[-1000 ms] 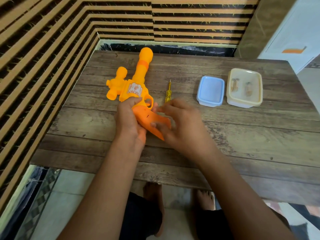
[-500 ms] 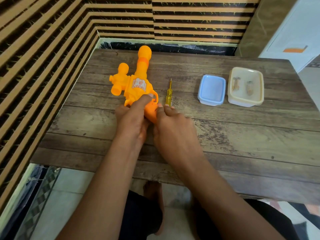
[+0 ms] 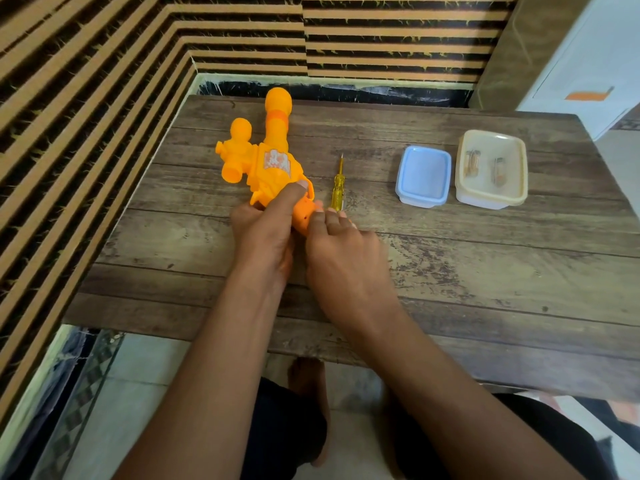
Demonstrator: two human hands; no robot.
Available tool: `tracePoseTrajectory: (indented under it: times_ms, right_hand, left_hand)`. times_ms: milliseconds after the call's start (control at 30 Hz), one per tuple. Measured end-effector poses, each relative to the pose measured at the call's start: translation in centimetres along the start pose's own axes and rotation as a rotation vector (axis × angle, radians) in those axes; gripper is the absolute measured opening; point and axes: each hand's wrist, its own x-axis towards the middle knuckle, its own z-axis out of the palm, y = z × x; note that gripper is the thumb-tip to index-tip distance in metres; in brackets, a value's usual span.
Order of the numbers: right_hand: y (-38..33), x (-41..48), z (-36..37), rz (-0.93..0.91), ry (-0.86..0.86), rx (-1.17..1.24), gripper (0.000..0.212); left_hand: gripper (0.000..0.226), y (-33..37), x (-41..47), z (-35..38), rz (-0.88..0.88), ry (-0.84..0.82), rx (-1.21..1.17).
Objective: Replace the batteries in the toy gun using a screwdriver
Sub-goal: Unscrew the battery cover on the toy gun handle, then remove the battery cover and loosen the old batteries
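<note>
An orange toy gun [image 3: 268, 157] lies on the wooden table [image 3: 450, 271], barrel pointing away from me. My left hand [image 3: 266, 233] is wrapped around its grip, thumb up near the trigger guard. My right hand [image 3: 343, 258] presses its fingertips against the right side of the grip, which is mostly hidden under both hands. A yellow screwdriver [image 3: 337, 187] lies loose on the table just right of the gun, tip pointing away, its handle end near my right fingertips. Batteries [image 3: 472, 162] sit inside a cream container [image 3: 491, 199] at the right.
A pale blue container [image 3: 424, 199] with nothing visible in it stands left of the cream one. Striped walls close off the left and far sides. The table's near edge is by my forearms, with my feet and tiled floor below.
The gun's grip was lifted and tilted toward me a second ago; it now lies lower against the table, and both hands have moved forward and closed in on it.
</note>
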Motion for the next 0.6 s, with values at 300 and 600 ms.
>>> tracePoseTrajectory:
  times_ms: [300,600]
  right_hand:
    - [0.3,-0.4,-0.5,-0.099,0.334,-0.024,0.027]
    - [1.2,-1.4,-0.6,-0.104,0.360,0.206,0.024]
  left_hand:
    - [0.012,0.2,0.6,-0.3,0.004,0.028,-0.049]
    - [0.021,0.0,0.7,-0.2,0.069,0.043,0.007]
